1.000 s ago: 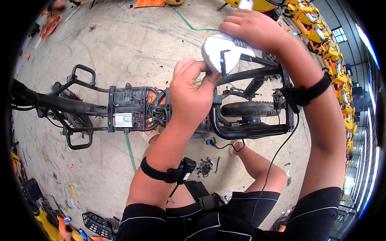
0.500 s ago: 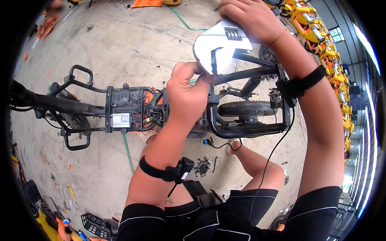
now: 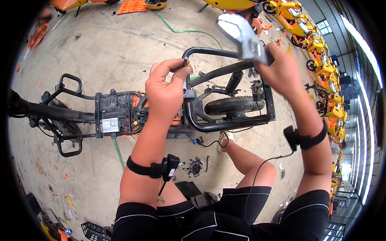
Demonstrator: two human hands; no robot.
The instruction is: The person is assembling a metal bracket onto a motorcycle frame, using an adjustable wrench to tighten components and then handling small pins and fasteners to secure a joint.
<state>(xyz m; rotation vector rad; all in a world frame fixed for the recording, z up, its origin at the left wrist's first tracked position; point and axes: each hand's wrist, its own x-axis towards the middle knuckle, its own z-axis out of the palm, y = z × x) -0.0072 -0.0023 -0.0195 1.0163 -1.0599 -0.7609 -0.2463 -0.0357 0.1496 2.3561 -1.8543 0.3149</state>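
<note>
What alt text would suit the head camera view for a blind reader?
A person's left hand grips the black frame of a stripped electric bike lying on concrete, while the right hand lifts a grey plastic cover off its rear wheel.

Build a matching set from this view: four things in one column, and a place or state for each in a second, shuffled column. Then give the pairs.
Things:
1. left hand
2. right hand
3. rear wheel
4. pile of small dark parts

Places or states:
A. lying inside the black frame
B. on the concrete floor near the knee
C. fingers closed on the frame's curved tube
D. gripping a white-grey panel, raised above the frame

Pairs: 1-C, 2-D, 3-A, 4-B
</note>
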